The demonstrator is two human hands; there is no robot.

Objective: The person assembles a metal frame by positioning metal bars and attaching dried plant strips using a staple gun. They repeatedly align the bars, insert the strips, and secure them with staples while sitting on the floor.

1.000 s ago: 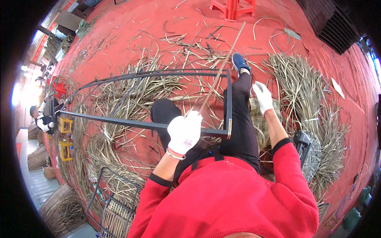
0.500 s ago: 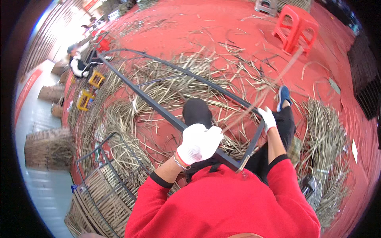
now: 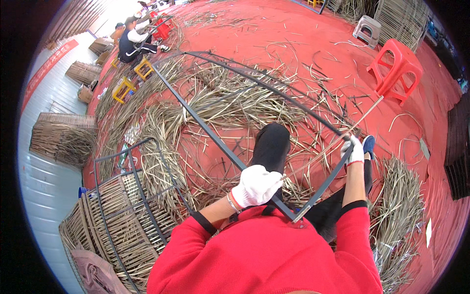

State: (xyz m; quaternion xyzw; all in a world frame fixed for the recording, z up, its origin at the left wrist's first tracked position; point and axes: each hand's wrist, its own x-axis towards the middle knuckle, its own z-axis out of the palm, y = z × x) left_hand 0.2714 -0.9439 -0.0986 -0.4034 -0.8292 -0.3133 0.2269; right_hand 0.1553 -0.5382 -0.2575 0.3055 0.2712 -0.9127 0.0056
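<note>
Metal frame (image 3: 208, 129): dark and long; extends from the upper left of the picture to the lower centre, with its near corner against the red sweater (image 3: 259, 250).
Left hand (image 3: 258, 185): white glove, at picture centre, above the near rail of the metal frame; fingers closed on the strip. Whether they also grip the rail cannot be told.
Right hand (image 3: 353, 149): white glove, right of centre; fingers wrapped around the end bar of the metal frame, near its far corner.
Strip (image 3: 366, 114): thin, brown; runs from the left hand up and right, past the right hand, toward the red stool (image 3: 399, 68).
Straw (image 3: 399, 196): bundled at right; further heaps spread across centre and left.
Floor (image 3: 323, 39): red.
Basket (image 3: 127, 215): woven, lower left.
Yellow stool (image 3: 123, 90): upper left, near a seated co-worker (image 3: 129, 46).
</note>
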